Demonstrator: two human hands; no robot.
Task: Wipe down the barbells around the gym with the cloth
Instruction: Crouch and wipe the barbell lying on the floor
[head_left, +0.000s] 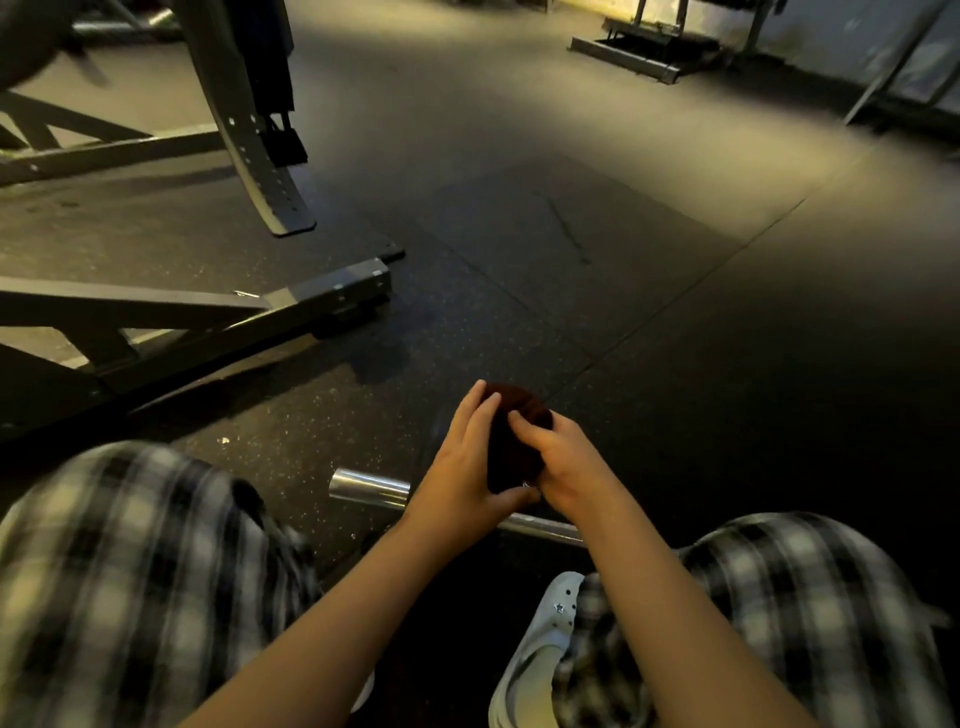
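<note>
A dark brown cloth (511, 441) is bunched between both my hands, low in the middle of the head view. My left hand (467, 462) holds its left side, thumb under its lower edge. My right hand (558, 460) grips its right side, fingers curled over the top. Just below the hands a chrome barbell (369, 488) lies on the black rubber floor; its sleeve end sticks out to the left, and the shaft runs right behind my forearms toward my right knee. The cloth hangs above the bar; whether it touches the bar is unclear.
A grey steel rack base (332, 296) and a curved perforated upright (249, 150) stand on the left. More machine frames (649, 57) sit at the far right. My plaid-trousered knees and a white clog (545, 639) flank the bar.
</note>
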